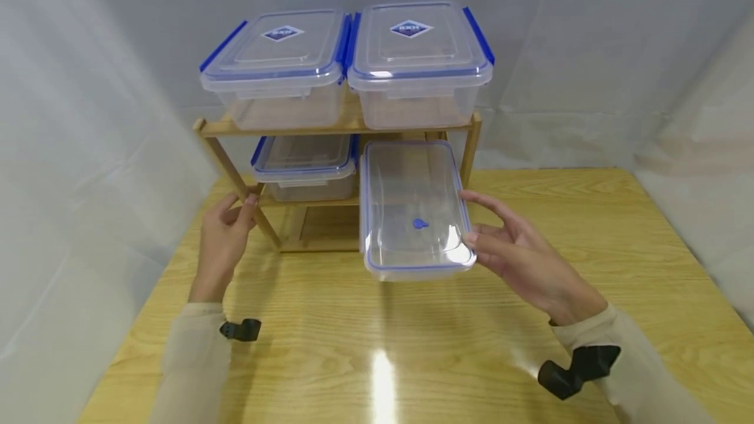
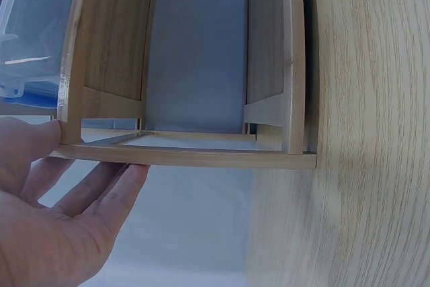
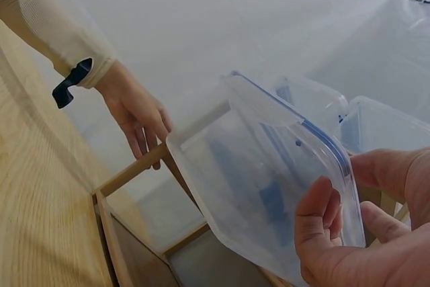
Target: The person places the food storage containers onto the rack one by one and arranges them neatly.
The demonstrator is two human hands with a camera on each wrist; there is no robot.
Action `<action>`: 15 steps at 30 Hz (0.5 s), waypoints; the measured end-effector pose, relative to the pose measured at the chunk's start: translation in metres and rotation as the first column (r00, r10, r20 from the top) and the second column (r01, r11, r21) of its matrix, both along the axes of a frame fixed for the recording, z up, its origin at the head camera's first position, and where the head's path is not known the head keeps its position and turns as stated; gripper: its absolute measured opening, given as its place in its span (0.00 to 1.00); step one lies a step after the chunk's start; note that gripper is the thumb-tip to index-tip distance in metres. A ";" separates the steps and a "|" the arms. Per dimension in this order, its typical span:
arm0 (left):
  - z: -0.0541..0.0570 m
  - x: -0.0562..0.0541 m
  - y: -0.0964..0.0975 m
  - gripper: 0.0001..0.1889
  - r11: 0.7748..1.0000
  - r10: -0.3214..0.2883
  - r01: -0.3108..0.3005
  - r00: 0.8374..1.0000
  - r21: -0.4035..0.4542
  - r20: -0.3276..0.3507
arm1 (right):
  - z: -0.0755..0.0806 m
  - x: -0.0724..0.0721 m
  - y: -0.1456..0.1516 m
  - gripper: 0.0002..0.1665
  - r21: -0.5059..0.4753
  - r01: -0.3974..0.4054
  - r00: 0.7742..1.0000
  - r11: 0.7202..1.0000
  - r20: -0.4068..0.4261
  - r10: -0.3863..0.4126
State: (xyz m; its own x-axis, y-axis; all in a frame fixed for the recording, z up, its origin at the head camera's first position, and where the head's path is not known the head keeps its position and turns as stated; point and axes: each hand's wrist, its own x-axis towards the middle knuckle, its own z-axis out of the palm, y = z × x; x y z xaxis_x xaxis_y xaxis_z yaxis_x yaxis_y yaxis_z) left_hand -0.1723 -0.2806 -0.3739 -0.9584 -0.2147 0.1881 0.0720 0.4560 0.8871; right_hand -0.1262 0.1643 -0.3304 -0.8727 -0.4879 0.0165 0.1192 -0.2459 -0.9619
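My right hand [image 1: 527, 264] grips a clear plastic food container [image 1: 406, 195] by its right front edge, thumb near the lid's corner. The container's lid has a thin blue seal and a small blue vent tab [image 1: 420, 223]. It sticks out in front of the right side of a wooden rack [image 1: 330, 128], tilted, and overlaps the middle shelf in the head view. My left hand [image 1: 224, 241] holds the rack's left front post [image 1: 226, 165] at middle-shelf height. In the left wrist view its fingers [image 2: 114, 196] lie behind the post.
Two larger lidded containers [image 1: 277, 44] [image 1: 421, 44] with blue latches stand side by side on the top shelf. Another lidded container [image 1: 306, 165] sits on the middle shelf's left. The rack stands on a wood-grain table [image 1: 318, 332], with a pale sheet [image 1: 559, 70] behind.
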 end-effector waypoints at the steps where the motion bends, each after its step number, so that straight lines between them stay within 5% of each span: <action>1: 0.000 0.000 0.000 0.25 1.000 -0.001 0.001 1.000 0.000 -0.001 | 0.001 -0.002 -0.001 0.38 -0.001 0.004 1.000 1.000 0.003 -0.004; 15: 0.002 0.003 0.002 0.25 1.000 -0.003 0.003 1.000 0.001 0.008 | 0.015 -0.020 -0.009 0.33 0.024 0.065 0.996 0.998 0.053 -0.066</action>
